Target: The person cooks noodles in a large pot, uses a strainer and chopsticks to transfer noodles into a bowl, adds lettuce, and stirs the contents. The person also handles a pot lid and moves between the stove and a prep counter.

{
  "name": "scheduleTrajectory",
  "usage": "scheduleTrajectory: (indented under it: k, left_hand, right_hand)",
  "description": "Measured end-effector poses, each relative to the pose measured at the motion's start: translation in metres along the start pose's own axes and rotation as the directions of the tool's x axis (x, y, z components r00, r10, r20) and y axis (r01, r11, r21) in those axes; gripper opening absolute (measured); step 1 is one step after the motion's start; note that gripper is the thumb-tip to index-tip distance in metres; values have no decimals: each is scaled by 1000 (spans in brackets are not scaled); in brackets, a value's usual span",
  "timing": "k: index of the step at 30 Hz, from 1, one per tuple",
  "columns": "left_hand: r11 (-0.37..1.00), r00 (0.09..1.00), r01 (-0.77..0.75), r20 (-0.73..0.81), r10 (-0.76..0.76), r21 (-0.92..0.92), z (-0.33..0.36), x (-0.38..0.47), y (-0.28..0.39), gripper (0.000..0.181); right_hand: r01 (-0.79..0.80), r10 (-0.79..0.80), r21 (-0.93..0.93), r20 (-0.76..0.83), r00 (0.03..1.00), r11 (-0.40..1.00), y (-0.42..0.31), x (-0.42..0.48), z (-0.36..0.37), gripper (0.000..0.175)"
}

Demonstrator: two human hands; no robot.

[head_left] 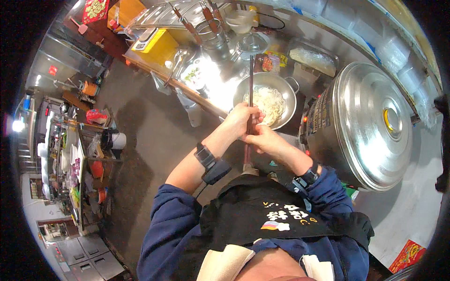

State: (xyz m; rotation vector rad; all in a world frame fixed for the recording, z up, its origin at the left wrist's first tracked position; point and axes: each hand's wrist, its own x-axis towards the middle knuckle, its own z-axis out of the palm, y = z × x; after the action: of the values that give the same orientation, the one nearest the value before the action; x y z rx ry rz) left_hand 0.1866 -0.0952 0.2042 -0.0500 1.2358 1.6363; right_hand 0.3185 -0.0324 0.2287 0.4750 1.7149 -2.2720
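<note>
A pair of long dark chopsticks (250,80) passes between my hands, pointing away from me. My left hand (243,117) is wrapped around the middle of them, its fingers curled. Just below it, my right hand (263,138) pinches their lower part with the thumb across them. Beyond the hands sits a round steel pan (290,100) with a loop handle at its upper right. Pale noodles (270,105) lie in a heap inside it, partly hidden by my left hand. The chopsticks' far ends stretch over the pan in this view; whether they touch it I cannot tell.
A large lidded steel pot (369,126) with lit red lights stands close on the right. Behind the pan are a mesh strainer (253,43), colourful packets (272,61) and a container of chopped greens (192,75). A yellow box (160,44) carries a scale.
</note>
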Motion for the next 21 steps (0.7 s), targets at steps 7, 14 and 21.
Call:
scheduleTrajectory:
  k: [7,14,21]
  left_hand:
    - [986,973,138,172,-152,89,-84,57,19,17]
    - [998,994,9,105,-4,-54,-230,77,118,32]
    - [965,994,-92,-72,77,-245,-369,44,201,29]
  right_hand:
    - [-89,91,22,-115,989,996,29,92,14,9]
    - [-97,107,55,-226,968,994,32,223,15,18]
    - [-122,226,290,-362,904,949,38,312,17,18]
